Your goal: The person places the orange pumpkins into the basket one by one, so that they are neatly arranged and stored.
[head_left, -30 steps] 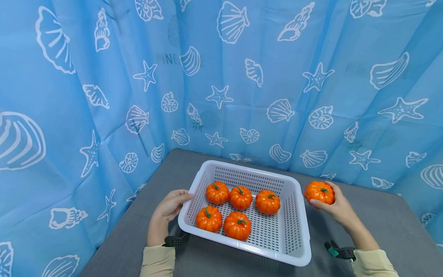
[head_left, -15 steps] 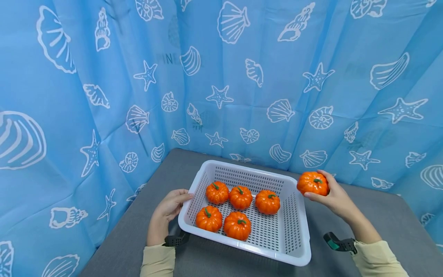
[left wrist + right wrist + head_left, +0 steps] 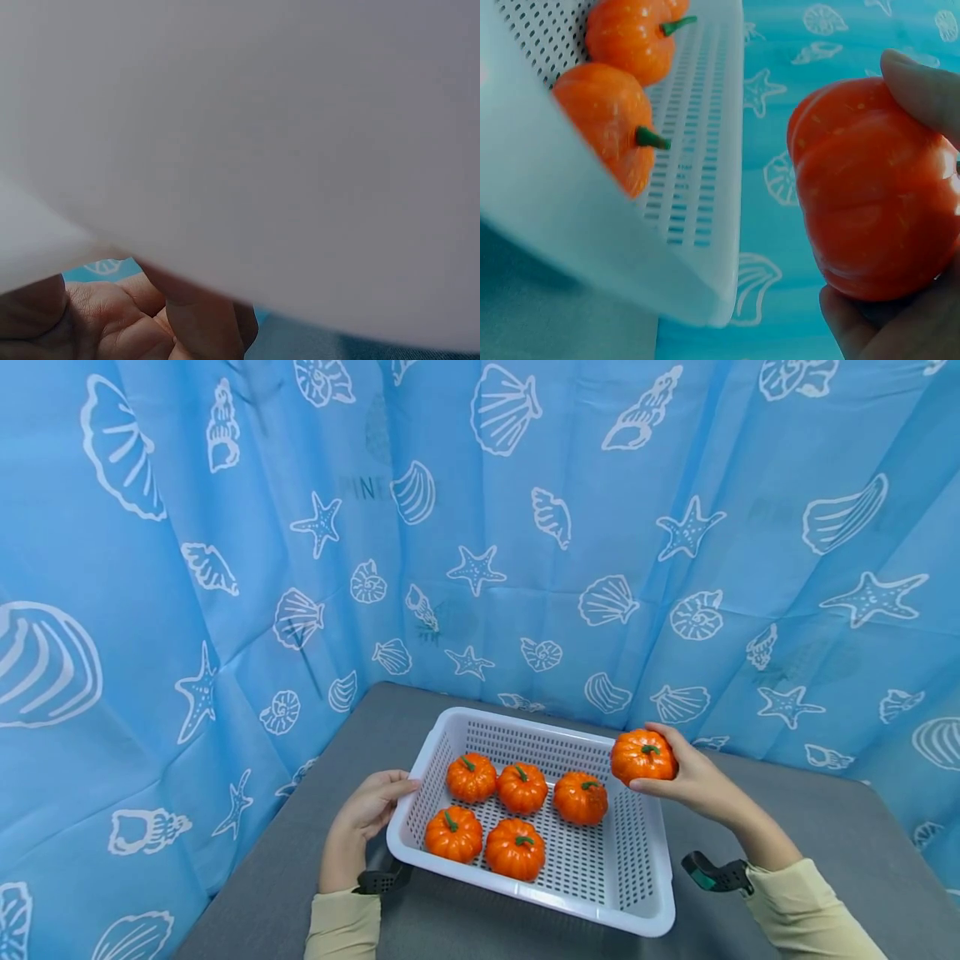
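My right hand (image 3: 693,781) grips a small orange pumpkin (image 3: 642,755) with a green stem, held above the right back corner of a white perforated basket (image 3: 652,860). In the right wrist view the held pumpkin (image 3: 877,195) sits between thumb and fingers, apart from the basket wall. My left hand (image 3: 373,806) pinches the basket's left rim, thumb on top. Several similar pumpkins lie in the basket, among them a front one (image 3: 514,849) and a right one (image 3: 581,798). In the left wrist view the basket wall (image 3: 262,150) hides most of the scene, with curled fingers (image 3: 202,322) below.
The basket stands on a grey table (image 3: 787,802). Behind and to the left hangs a blue curtain (image 3: 480,527) with white shells and starfish. Each wrist wears a black band, the right one (image 3: 716,872) with a green patch.
My right hand has carried the pumpkin leftward and slightly up, from beside the basket to over its right back rim. The left hand and the basket have stayed in place.
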Motion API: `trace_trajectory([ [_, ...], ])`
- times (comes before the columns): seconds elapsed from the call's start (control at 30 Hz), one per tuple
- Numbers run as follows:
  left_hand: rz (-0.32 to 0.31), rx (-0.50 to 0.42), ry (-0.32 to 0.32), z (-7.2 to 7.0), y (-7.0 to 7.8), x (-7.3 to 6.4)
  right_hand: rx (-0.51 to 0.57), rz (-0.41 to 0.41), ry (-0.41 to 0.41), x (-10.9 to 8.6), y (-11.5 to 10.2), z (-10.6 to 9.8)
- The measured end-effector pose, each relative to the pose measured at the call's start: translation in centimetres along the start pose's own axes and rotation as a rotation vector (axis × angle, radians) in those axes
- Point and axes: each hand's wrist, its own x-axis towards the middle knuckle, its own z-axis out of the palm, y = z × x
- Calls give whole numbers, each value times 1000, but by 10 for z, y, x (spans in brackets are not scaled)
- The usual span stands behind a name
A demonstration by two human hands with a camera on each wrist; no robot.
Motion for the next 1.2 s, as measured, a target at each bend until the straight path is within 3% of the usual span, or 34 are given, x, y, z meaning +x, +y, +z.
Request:
trace_trajectory([
  [0.2, -2, 6, 13, -1, -2, 2, -23, -57, -82, 10, -13, 8],
  [0.53, 2, 20, 6, -1, -2, 4, -31, -81, -314, 23, -21, 23],
  [1.0, 10, 23, -15, -3, -3, 3, -187, -29, -607, 31, -37, 45],
  [1.2, 7, 18, 3, -1, -3, 3, -231, 74, -683, 33, -39, 55],
])
